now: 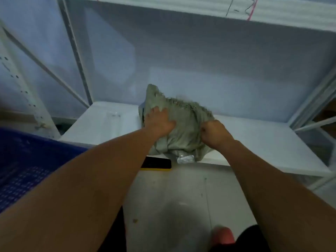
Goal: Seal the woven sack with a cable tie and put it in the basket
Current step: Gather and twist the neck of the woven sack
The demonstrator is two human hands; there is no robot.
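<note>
A grey-green woven sack (183,122) lies on the white shelf (263,148), its frayed open edge pointing away from me and a bit of shiny plastic showing at its near end. My left hand (159,120) rests flat on the sack's left side with fingers spread. My right hand (215,132) grips a bunched fold of the sack's right side. The blue basket (27,166) sits at the left, beside my left forearm. I see no cable tie.
A black and yellow object (157,163) lies at the shelf's front edge under the sack. White rack uprights (78,51) stand left and right. An upper shelf (200,8) overhangs. Grey floor lies below.
</note>
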